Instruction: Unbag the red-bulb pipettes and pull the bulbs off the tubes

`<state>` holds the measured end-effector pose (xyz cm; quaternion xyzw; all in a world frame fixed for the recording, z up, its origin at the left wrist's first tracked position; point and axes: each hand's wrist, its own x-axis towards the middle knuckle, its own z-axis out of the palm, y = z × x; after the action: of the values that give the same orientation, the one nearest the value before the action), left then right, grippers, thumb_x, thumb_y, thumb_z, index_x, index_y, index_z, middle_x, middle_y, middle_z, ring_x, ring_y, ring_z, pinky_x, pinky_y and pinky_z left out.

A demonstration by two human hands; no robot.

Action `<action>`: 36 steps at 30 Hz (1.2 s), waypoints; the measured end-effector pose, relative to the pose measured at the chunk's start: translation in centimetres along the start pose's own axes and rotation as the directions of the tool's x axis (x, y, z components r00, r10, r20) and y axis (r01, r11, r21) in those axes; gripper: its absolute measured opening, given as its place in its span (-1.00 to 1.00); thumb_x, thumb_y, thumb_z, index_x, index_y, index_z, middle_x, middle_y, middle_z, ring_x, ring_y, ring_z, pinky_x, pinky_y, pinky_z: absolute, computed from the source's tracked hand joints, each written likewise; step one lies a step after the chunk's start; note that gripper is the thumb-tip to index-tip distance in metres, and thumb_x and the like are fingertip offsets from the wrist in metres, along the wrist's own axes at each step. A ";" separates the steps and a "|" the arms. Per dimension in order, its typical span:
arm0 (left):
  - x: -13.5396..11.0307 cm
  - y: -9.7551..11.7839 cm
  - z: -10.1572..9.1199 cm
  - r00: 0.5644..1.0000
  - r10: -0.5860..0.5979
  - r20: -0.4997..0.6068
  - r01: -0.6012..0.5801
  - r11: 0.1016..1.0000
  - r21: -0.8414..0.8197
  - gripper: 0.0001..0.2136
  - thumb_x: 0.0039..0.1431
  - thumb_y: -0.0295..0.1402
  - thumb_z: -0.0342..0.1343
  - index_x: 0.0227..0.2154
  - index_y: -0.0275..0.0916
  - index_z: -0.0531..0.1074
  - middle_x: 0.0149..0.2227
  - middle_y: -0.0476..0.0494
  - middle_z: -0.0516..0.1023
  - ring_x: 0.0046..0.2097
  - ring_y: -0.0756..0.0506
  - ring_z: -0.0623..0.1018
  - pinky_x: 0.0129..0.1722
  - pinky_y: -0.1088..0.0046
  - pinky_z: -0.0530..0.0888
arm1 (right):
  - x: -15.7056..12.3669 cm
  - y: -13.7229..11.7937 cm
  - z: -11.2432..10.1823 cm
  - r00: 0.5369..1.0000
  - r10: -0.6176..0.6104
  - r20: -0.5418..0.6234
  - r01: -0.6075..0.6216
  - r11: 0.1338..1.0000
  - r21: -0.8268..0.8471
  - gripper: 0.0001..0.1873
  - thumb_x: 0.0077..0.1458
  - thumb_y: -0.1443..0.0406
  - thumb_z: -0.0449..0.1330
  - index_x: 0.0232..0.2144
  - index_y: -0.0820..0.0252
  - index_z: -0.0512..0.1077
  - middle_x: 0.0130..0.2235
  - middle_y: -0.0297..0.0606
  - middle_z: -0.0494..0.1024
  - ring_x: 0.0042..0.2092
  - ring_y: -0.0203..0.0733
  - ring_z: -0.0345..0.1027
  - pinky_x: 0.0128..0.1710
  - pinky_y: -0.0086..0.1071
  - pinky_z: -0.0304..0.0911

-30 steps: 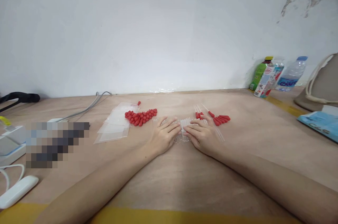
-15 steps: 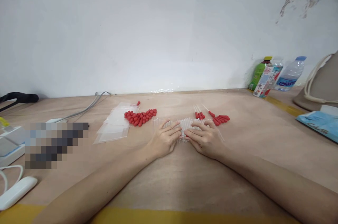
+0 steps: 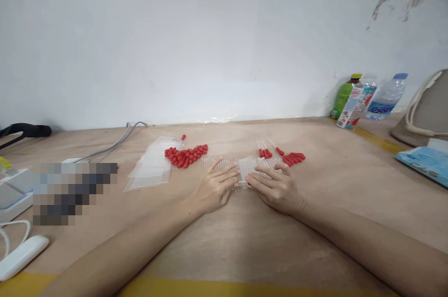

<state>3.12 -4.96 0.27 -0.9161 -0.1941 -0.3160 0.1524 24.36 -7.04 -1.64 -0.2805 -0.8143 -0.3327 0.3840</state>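
Observation:
My left hand [image 3: 214, 187] and my right hand [image 3: 276, 187] lie flat side by side on the table, fingers stretched out over a row of clear thin tubes [image 3: 245, 166]. Both hands touch the near side of that row. A heap of red rubber bulbs [image 3: 186, 154] lies just beyond my left hand. Beyond my right hand lie a smaller group of red bulbs [image 3: 294, 157] and a few tubes with red bulbs fitted [image 3: 265, 150].
Clear plastic bags [image 3: 151, 168] are stacked left of the red heap. Grey cables [image 3: 115, 143] and white devices [image 3: 21, 255] sit at the far left. Bottles [image 3: 353, 101] stand by the wall at right, near a beige bag [image 3: 427, 110] and a blue packet [image 3: 423, 161].
Both hands have slid a little toward me across the tube row, uncovering more of the tubes on the far side.

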 end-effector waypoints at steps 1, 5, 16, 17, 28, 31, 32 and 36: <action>0.0 0.1 0.0 1.000 -0.001 -0.001 0.001 1.000 -0.002 -0.81 0.15 -0.49 -0.08 -0.31 -0.23 0.44 -0.18 -0.12 0.55 0.03 -0.10 0.41 0.16 0.13 0.08 | 0.0 0.0 0.0 1.000 -0.004 -0.002 0.004 1.000 -0.002 -0.81 0.09 0.42 0.09 -0.29 0.06 0.44 -0.29 -0.42 0.57 -0.16 -0.29 0.37 -0.18 -0.28 -0.04; -0.2 0.1 -0.1 1.000 0.003 0.000 -0.003 1.000 -0.004 -0.81 0.16 -0.49 -0.09 -0.32 -0.24 0.44 -0.19 -0.12 0.55 0.02 -0.11 0.42 0.14 0.13 0.12 | 0.1 0.0 -0.3 1.000 -0.026 -0.010 0.026 1.000 0.004 -0.83 0.08 0.40 0.11 -0.28 0.08 0.43 -0.28 -0.45 0.57 -0.16 -0.30 0.37 -0.19 -0.30 -0.02; -2.0 -5.2 -3.4 0.760 -0.648 0.054 0.629 0.754 0.190 -0.75 0.22 -0.34 -0.21 -0.30 -0.26 0.37 -0.27 -0.20 0.42 -0.18 -0.14 0.43 -0.20 0.30 0.38 | 0.6 6.6 -1.1 0.858 0.514 0.015 -0.512 0.850 0.125 -0.79 0.08 0.20 0.09 -0.35 0.13 0.50 -0.43 -0.24 0.47 -0.40 -0.26 0.29 -0.39 -0.38 0.15; -2.1 -5.6 -3.5 0.735 -0.675 0.070 0.653 0.732 0.195 -0.76 0.21 -0.36 -0.21 -0.30 -0.26 0.37 -0.27 -0.21 0.42 -0.18 -0.15 0.43 -0.20 0.30 0.38 | 0.7 7.5 -1.0 0.818 0.571 0.072 -0.574 0.802 0.166 -0.76 0.09 0.20 0.06 -0.33 0.16 0.49 -0.43 -0.24 0.46 -0.42 -0.27 0.29 -0.41 -0.39 0.17; -2.3 -6.8 -3.1 0.551 -0.812 0.192 0.780 0.583 0.229 -0.77 0.02 -0.41 -0.04 -0.26 -0.29 0.43 -0.39 -0.13 0.54 -0.32 -0.13 0.50 -0.29 0.40 0.38 | -1.1 15.5 -0.4 0.238 0.844 0.481 -0.961 0.277 -0.011 -0.81 -0.09 0.24 0.18 -0.42 0.26 0.43 -0.41 -0.20 0.53 -0.45 -0.28 0.37 -0.48 -0.46 0.24; -2.5 -6.9 -2.6 0.549 -0.812 0.199 0.782 0.583 0.222 -0.78 0.00 -0.40 -0.02 -0.29 -0.29 0.43 -0.40 -0.13 0.54 -0.32 -0.12 0.51 -0.30 0.42 0.38 | -1.2 15.5 -0.8 0.183 0.827 0.531 -0.964 0.258 -0.070 -0.85 -0.13 0.27 0.19 -0.46 0.26 0.44 -0.46 -0.20 0.52 -0.48 -0.28 0.36 -0.54 -0.46 0.21; -2.6 -7.0 -2.4 0.550 -0.810 0.201 0.781 0.585 0.218 -0.79 0.00 -0.39 -0.02 -0.30 -0.29 0.44 -0.40 -0.13 0.54 -0.32 -0.12 0.51 -0.31 0.43 0.38 | -1.1 15.4 -1.1 0.166 0.818 0.550 -0.962 0.258 -0.093 -0.87 -0.16 0.29 0.20 -0.49 0.25 0.44 -0.49 -0.21 0.52 -0.49 -0.28 0.35 -0.55 -0.47 0.19; -2.9 -7.2 -1.9 0.567 -0.797 0.208 0.774 0.602 0.197 -0.81 0.00 -0.38 -0.01 -0.34 -0.25 0.45 -0.44 -0.09 0.54 -0.36 -0.09 0.51 -0.35 0.47 0.38 | -0.6 15.3 -1.7 0.109 0.777 0.620 -0.945 0.275 -0.179 -0.95 -0.25 0.33 0.22 -0.61 0.23 0.44 -0.53 -0.24 0.50 -0.49 -0.26 0.34 -0.57 -0.46 0.17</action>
<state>-3.24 -0.10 0.98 -0.7611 -0.6130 -0.2120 0.0060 36.34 1.00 3.64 -0.7387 -0.5977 0.1783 0.2556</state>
